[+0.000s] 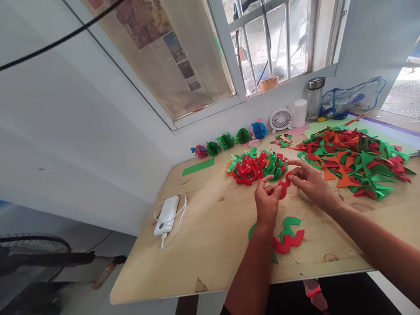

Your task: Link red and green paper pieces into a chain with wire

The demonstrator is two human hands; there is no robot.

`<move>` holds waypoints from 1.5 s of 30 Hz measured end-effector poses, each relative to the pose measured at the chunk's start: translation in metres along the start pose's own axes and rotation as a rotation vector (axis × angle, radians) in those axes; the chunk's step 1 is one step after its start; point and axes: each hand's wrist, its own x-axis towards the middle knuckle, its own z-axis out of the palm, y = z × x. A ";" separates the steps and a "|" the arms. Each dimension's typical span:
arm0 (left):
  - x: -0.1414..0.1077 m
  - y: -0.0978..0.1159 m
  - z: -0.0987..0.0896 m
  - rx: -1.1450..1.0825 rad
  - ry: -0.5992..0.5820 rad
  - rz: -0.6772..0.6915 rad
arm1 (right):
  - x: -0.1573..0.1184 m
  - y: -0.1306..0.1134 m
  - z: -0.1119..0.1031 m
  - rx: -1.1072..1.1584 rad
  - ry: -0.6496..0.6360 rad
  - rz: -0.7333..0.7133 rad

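Between my two hands, above the wooden table, is a small wavy red paper cut-out (pixel 284 188). My left hand (pixel 268 199) pinches its lower left end, and my right hand (pixel 308 181) pinches its upper right end. Just beyond the fingers lies a heap of folded red and green paper pieces with white dots (pixel 251 168). Nearer to me, beside my left forearm, a wavy red cut-out (pixel 288 241) and a wavy green cut-out (pixel 289 226) overlap. Part of another green piece is hidden by the forearm.
A big pile of red, green and orange paper scraps (pixel 354 153) covers the right side. A power bank (pixel 168 214) with a looped cable lies at left. Along the wall stand paper figures (pixel 226 141), a small fan (pixel 281 119) and a glass bottle (pixel 315 99).
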 end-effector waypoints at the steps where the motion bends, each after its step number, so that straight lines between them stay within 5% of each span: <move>1: -0.001 0.000 0.000 0.007 -0.014 -0.002 | 0.000 -0.001 0.000 -0.002 0.009 0.002; 22: 0.000 -0.005 0.003 0.053 -0.081 -0.030 | -0.005 -0.014 0.002 -0.090 -0.092 0.007; 30: 0.003 -0.005 0.000 -0.015 0.039 0.020 | -0.003 -0.007 0.002 -0.026 -0.103 -0.003; 45: 0.003 -0.004 0.002 0.017 0.036 0.044 | -0.007 -0.017 0.006 -0.105 -0.083 -0.010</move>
